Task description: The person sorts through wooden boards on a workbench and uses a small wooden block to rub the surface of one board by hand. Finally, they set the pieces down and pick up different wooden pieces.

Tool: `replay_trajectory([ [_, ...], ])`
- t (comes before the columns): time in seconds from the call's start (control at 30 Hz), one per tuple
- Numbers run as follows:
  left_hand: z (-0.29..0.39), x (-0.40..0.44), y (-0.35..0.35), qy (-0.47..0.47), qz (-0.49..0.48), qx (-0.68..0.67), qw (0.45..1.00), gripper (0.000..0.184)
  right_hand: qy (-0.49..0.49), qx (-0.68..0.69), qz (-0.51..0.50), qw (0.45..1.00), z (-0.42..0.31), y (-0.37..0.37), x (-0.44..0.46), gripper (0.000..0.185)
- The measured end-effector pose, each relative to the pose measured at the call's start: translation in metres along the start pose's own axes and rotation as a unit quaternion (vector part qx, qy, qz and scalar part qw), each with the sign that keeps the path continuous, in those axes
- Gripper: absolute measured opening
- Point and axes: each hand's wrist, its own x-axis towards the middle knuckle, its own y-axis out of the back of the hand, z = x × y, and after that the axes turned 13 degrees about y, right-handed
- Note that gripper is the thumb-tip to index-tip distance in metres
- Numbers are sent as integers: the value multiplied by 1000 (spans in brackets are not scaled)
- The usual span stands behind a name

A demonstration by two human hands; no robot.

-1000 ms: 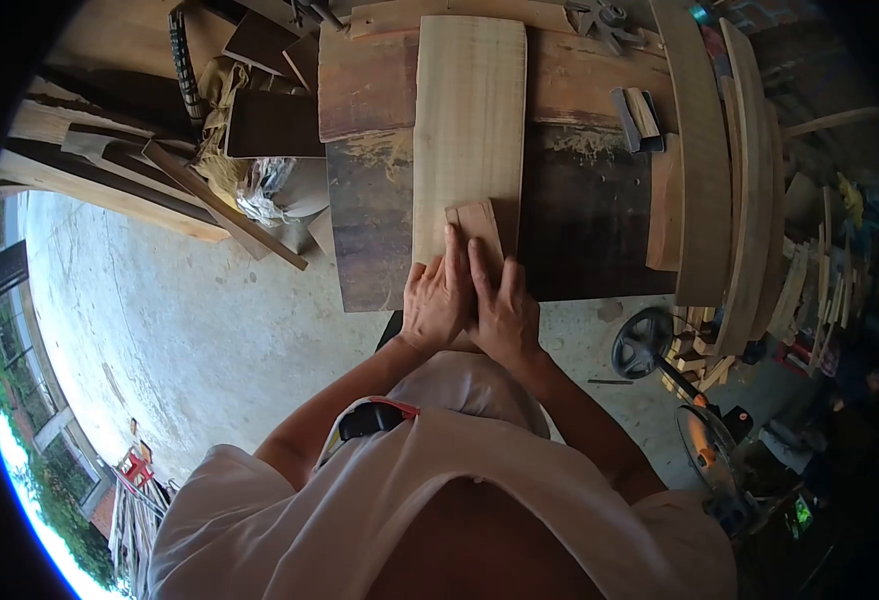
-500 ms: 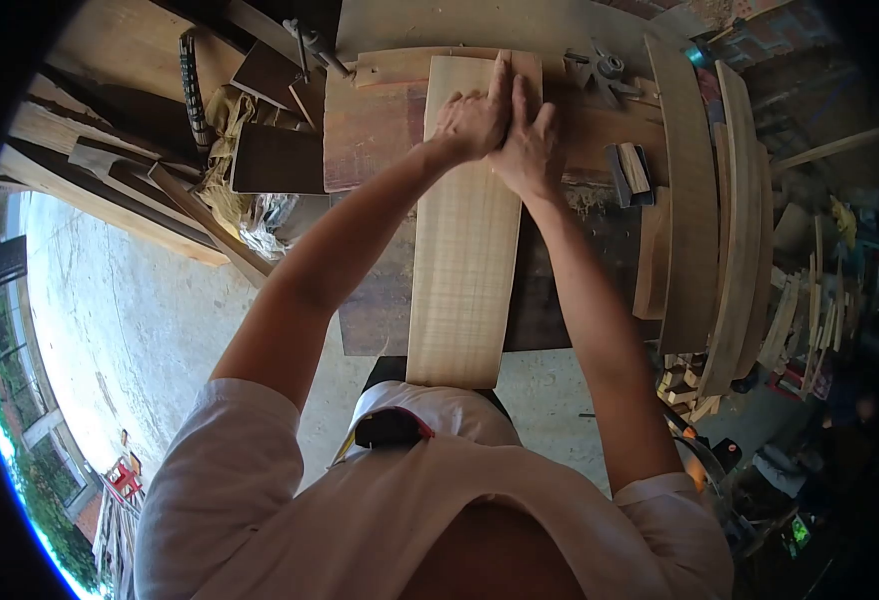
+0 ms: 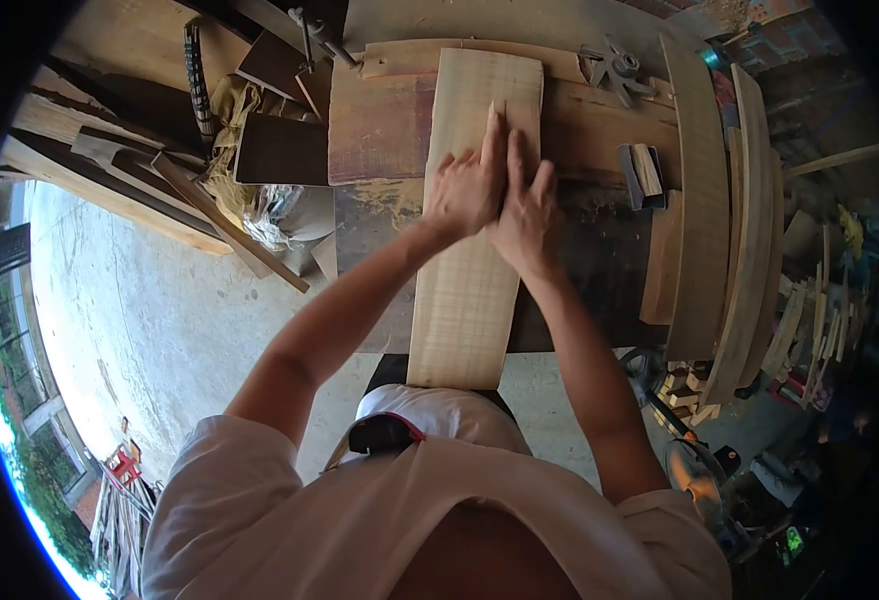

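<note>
A long pale wooden board point(image 3: 466, 310) lies lengthwise across the workbench, its near end against my lap. My left hand point(image 3: 468, 190) presses on the board's face past the middle, index finger stretched forward and the others partly bent. Beside and touching it, my right hand point(image 3: 528, 220) rests along the board's right edge with its fingers stretched out. Whether anything thin lies beneath the palms is hidden. To the right, a small wooden block point(image 3: 647, 170) sits in a folded dark sheet point(image 3: 632, 178) on the bench.
The workbench point(image 3: 375, 225) has a reddish plank point(image 3: 380, 125) under the board. A metal clamp-like tool point(image 3: 622, 68) lies at the back right. Long curved boards point(image 3: 700, 200) stand along the right side. Scrap wood and a dark panel point(image 3: 282, 150) fill the left. A power saw point(image 3: 695, 480) stands lower right.
Both hands have slid together along the board toward my body, uncovering its far end. The board stays in about the same place, and the view has shifted slightly.
</note>
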Motion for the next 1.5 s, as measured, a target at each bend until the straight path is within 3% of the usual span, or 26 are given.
replay_trajectory([
  [0.1,5,107,16,14,-69,-32,997,79,17,-53,80,995,42,-13,90,96],
  [0.27,-1,202,-6,18,-6,-53,998,80,14,-71,92,993,66,-11,154,97],
  [0.4,3,111,5,11,-37,-20,999,78,2,-31,78,996,40,-10,87,93],
  [0.47,5,38,6,22,-80,-16,996,79,-10,-39,44,998,9,-6,22,100],
  [0.57,-3,-84,-13,-4,-66,-21,998,84,-19,8,-25,999,-29,-3,-85,105],
  [0.63,-8,-155,-25,-18,-64,-18,998,86,-4,-8,-11,1000,-47,-12,-148,102],
  [0.77,-8,-177,-34,-30,-71,-10,997,86,27,13,-16,999,-46,-9,-172,101],
  [0.83,1,-129,-23,0,-68,-33,997,86,8,16,-37,999,-31,-2,-126,100],
  [0.93,4,-23,-16,-18,-22,-4,1000,88,30,-27,29,999,5,1,-32,97],
  [0.97,5,15,-8,-19,-24,-4,1000,78,19,-19,44,999,18,0,2,96],
  [1.03,4,88,-4,-24,-5,6,1000,76,48,-37,107,992,52,-13,65,94],
  [1.07,9,114,8,-6,-26,52,998,76,9,-53,59,997,53,-2,92,97],
  [1.1,6,152,1,-21,-51,-42,998,87,-3,-31,56,998,63,-1,118,99],
  [1.2,23,169,17,42,-65,13,997,86,0,-38,64,997,68,1,133,99],
  [1.23,27,153,26,-13,-21,-23,999,84,16,-66,78,995,65,2,128,99],
  [1.27,30,134,35,38,-106,38,993,79,16,-65,81,994,59,0,117,99],
  [1.33,8,93,4,-17,-37,-3,999,78,-11,-50,59,997,37,-3,69,102],
  [1.47,1,-59,-5,3,-94,-27,995,87,-8,1,-22,1000,-16,-3,-61,106],
  [1.5,-4,-97,-16,-15,-48,-41,998,88,0,-2,-34,999,-28,-4,-94,107],
])
